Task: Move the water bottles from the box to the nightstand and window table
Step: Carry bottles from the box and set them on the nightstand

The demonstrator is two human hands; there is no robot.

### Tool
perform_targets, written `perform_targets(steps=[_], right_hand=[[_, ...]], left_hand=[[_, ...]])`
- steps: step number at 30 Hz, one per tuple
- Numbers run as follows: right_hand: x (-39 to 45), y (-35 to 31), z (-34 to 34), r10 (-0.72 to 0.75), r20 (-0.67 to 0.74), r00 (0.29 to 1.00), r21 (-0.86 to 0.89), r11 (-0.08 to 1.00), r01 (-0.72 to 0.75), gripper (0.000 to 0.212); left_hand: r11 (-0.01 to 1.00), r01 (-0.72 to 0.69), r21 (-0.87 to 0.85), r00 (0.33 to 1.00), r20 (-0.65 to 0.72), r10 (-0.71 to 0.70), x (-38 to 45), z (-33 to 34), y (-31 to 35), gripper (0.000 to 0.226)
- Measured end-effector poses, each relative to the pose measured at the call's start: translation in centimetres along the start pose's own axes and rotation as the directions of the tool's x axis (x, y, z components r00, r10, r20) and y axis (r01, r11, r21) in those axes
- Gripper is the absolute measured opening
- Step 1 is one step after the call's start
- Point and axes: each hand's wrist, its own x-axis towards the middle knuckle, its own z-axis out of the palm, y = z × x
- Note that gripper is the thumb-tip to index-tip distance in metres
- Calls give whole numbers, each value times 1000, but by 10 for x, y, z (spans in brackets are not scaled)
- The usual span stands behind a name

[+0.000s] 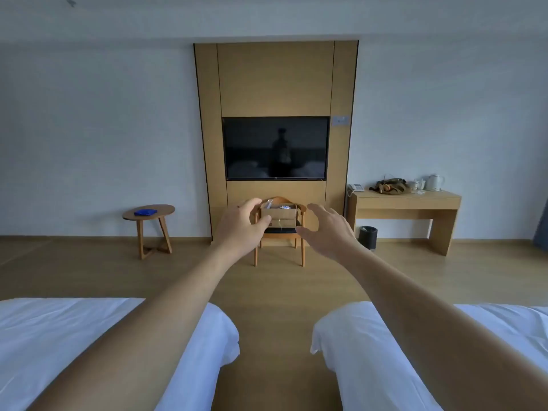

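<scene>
Two beds (89, 336) flank you, TV (275, 148) ahead. Chair (278, 232) below TV carries box (278, 216), bottles (283, 207) inside. Your left hand (240, 226), right hand (329, 229) outstretched, fingers loosely spread, holding nothing, well short of box.

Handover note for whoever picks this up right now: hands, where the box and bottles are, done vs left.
Left hand: open, fingers loosely curved, holding nothing, raised toward the box.
Right hand: open, fingers spread, holding nothing.
Both arms are stretched forward between the two beds; the hands only line up with the box in view and are well short of it.
Cardboard box: open, on the wooden chair under the TV. Bottles appear to be inside; count unclear.
Done: no bottle seen outside the box.
Left: walk to the chair, take the bottles, place them on the nightstand and window table. Neither is identifiable in view.
</scene>
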Motion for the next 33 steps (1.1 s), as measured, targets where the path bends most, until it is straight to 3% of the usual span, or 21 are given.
perform_targets(steps=[8,22,33], right_hand=[[109,46,66,38,12,999,-40,998,-37,68],[392,124,194,137,21,990,-59,989,-136,68],[615,251,315,94,67,993,-71,994,-89,66]], left_hand=[[1000,-9,-8,998,57,9,99,68,-69,49],[1000,18,-12,989,148,-16,369,186,-233,52],[999,28,39,993,116,-33,557,331,-350,50]])
